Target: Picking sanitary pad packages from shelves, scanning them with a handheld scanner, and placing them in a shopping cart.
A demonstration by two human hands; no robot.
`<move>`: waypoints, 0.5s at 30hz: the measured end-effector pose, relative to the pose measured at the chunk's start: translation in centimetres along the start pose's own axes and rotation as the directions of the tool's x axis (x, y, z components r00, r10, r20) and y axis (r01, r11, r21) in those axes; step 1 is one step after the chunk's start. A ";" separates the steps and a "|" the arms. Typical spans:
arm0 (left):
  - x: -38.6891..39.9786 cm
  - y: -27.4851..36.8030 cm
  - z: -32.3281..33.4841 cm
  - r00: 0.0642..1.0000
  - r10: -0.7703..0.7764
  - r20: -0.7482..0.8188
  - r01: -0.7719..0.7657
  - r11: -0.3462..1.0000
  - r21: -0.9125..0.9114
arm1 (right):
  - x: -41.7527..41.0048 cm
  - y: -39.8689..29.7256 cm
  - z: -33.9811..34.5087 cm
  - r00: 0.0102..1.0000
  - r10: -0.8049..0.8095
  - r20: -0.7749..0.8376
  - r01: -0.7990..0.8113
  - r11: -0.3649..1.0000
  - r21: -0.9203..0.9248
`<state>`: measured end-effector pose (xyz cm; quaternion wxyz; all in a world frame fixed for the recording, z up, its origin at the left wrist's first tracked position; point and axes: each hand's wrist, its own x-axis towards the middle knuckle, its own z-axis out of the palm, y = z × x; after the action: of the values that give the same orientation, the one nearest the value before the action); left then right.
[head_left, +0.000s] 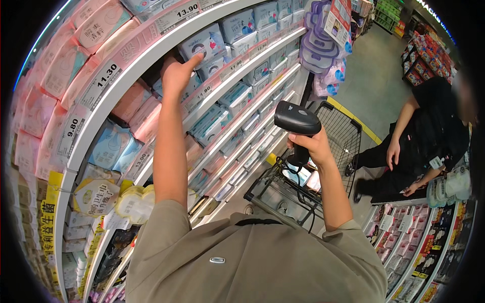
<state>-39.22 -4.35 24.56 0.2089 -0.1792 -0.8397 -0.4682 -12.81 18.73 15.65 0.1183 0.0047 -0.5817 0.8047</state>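
Observation:
My left hand (177, 77) reaches into a shelf of sanitary-pad packs on the left. Its thumb lies over the front of a white and blue pack (202, 41), while the fingers go into a dark gap beside that pack. Whether they close around it is hidden. My right hand (312, 146) is wrapped around the handle of a black handheld barcode scanner (297, 118), held above a wire shopping cart (339, 130). A black cable (300, 189) hangs from the scanner's handle. White packs (297, 175) lie in the cart.
White shelf edges (212, 92) with price labels curve across the left. Purple hanging display cards (318, 41) stick out at the shelf's end. A person in black (435, 125) stands close to the cart on the right. More stocked shelves (405, 242) are at lower right.

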 end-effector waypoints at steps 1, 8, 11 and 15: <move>0.1 -0.2 -0.3 1.000 0.009 0.010 -0.009 0.997 -0.073 | -0.2 0.4 -0.1 1.000 0.005 -0.001 -0.005 1.000 0.006; 0.4 2.8 -2.4 0.965 0.117 0.236 -0.045 0.957 -0.288 | -1.4 2.0 0.3 0.998 0.061 0.011 -0.062 0.997 0.039; 1.9 2.1 -2.2 0.933 0.042 0.358 0.025 0.983 -0.180 | -1.4 2.8 0.6 0.997 0.070 0.029 -0.071 0.996 0.061; 2.5 1.8 -1.4 0.912 -0.029 0.410 0.153 0.950 -0.272 | -1.7 3.1 0.5 0.999 0.045 0.024 -0.047 0.994 0.094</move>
<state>-40.21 -4.38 27.76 -0.0193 -0.2608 -0.7916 -0.5522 -11.80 17.02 12.69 0.0929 0.0059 -0.5440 0.8339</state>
